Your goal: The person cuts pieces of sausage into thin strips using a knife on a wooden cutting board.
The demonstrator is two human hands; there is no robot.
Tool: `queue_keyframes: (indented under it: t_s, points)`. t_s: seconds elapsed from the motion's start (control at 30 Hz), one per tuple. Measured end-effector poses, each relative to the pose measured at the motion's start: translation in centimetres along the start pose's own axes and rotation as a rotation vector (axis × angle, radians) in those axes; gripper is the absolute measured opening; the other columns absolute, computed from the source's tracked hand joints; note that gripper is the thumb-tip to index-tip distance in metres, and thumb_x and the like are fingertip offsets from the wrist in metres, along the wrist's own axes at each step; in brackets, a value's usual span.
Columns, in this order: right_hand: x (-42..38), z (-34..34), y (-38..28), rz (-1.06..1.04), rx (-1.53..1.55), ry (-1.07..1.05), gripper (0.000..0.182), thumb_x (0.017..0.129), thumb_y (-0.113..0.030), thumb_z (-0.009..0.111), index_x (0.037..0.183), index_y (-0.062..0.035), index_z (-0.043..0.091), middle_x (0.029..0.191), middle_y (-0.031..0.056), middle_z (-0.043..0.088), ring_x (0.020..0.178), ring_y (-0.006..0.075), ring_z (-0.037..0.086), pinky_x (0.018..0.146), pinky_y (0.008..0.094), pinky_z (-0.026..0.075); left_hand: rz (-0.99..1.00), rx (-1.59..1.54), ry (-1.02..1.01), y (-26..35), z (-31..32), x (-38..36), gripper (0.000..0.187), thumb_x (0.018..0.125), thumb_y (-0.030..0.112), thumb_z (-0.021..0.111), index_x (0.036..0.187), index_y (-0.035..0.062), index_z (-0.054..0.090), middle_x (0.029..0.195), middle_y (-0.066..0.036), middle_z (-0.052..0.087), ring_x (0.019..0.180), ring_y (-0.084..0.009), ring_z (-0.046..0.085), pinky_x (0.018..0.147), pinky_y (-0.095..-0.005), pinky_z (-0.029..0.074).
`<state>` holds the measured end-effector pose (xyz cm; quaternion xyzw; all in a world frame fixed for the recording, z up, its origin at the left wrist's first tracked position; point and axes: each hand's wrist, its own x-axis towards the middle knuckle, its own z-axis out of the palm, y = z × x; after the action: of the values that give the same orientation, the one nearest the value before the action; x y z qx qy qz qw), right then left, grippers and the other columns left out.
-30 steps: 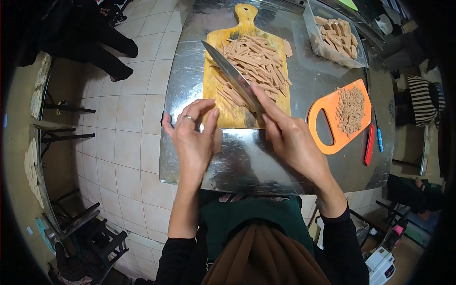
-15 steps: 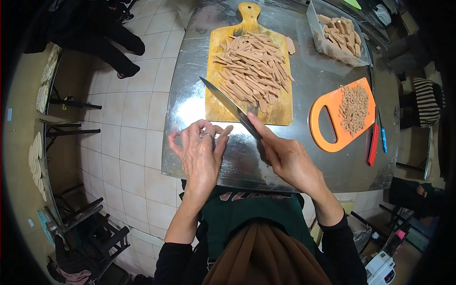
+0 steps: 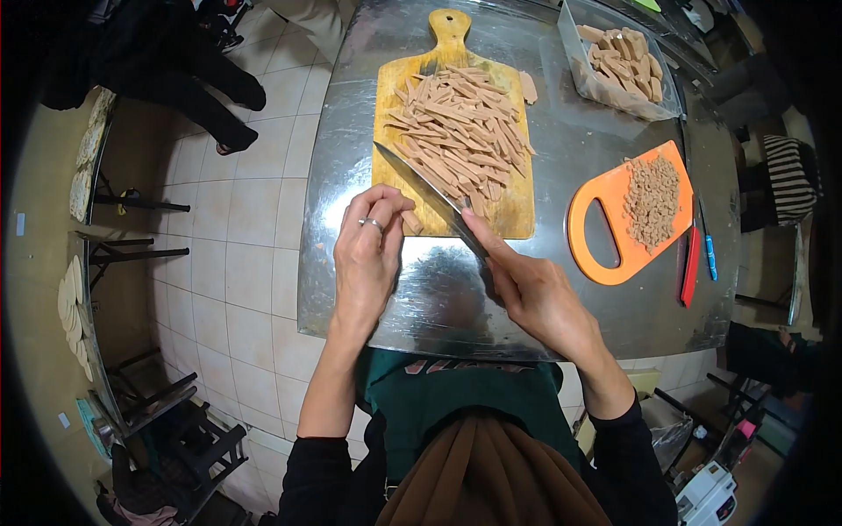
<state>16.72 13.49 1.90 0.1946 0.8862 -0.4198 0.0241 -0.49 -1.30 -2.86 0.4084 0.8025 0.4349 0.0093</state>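
On the wooden board (image 3: 516,215) lies a pile of cut brown strips (image 3: 460,131). My left hand (image 3: 370,241) is at the board's lower left corner, its fingers curled on a small brown piece (image 3: 411,223). My right hand (image 3: 539,298) grips a knife (image 3: 427,190), index finger along the top of the blade. The blade slants up and left over the board, its tip near the left edge, between my left hand and the pile. My palm hides the knife's handle.
An orange board (image 3: 585,241) with small brown bits (image 3: 652,202) lies right, beside a red-handled knife (image 3: 690,267) and a blue pen-like item (image 3: 709,258). Behind stands a clear tub (image 3: 633,103) of brown pieces. A person's dark-clothed legs (image 3: 206,74) show at upper left.
My left hand has moved up from the table onto the board's corner, bringing the small piece with it. The knife remains in my right hand. Light-coloured trouser legs show more at the top.
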Motion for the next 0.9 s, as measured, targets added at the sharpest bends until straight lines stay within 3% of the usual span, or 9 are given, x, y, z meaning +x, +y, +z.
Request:
queue_keyframes:
  t_s: [0.2,0.4,0.7,0.9]
  points:
    - [0.1,0.1,0.2,-0.042,0.01,0.005,0.081,0.092,0.004,0.056,0.163,-0.0248,0.028,0.086,0.0232,0.069,0.073,0.0465,0.067,0.064,0.054,0.051,-0.047,0.138,0.079,0.6,-0.3,-1.8,0.031,0.089,0.002,0.073,0.12,0.0047,0.072,0.12,-0.012,0.066,0.109,-0.0304,0.064,0.094,-0.0412,0.05]
    - [-0.3,0.6,-0.4,-0.094,-0.028,-0.011,0.083,0.09,0.006,0.057,0.163,-0.0207,0.028,0.082,0.0209,0.068,0.072,0.0449,0.068,0.064,0.0516,0.055,-0.13,0.2,0.109,1.0,0.6,-2.3,0.038,0.083,0.016,0.083,0.119,0.0073,0.074,0.116,-0.007,0.068,0.109,-0.0268,0.06,0.097,-0.0393,0.041]
    - [-0.7,1.0,-1.8,-0.038,-0.007,-0.052,0.085,0.089,0.007,0.059,0.163,-0.0168,0.027,0.074,0.0185,0.064,0.068,0.0412,0.068,0.061,0.0486,0.057,-0.142,0.188,0.171,0.5,1.5,-2.8,0.04,0.079,0.017,0.086,0.117,0.0083,0.075,0.111,-0.005,0.069,0.106,-0.0251,0.061,0.097,-0.0395,0.041]
    - [-0.7,0.5,-2.4,0.021,0.044,-0.072,0.085,0.088,0.009,0.058,0.163,-0.0165,0.027,0.075,0.0194,0.063,0.066,0.0411,0.066,0.062,0.0503,0.055,-0.062,0.217,0.042,0.1,-0.3,-2.1,0.04,0.078,0.014,0.086,0.116,0.0088,0.076,0.109,-0.004,0.069,0.105,-0.0241,0.062,0.097,-0.0394,0.041]
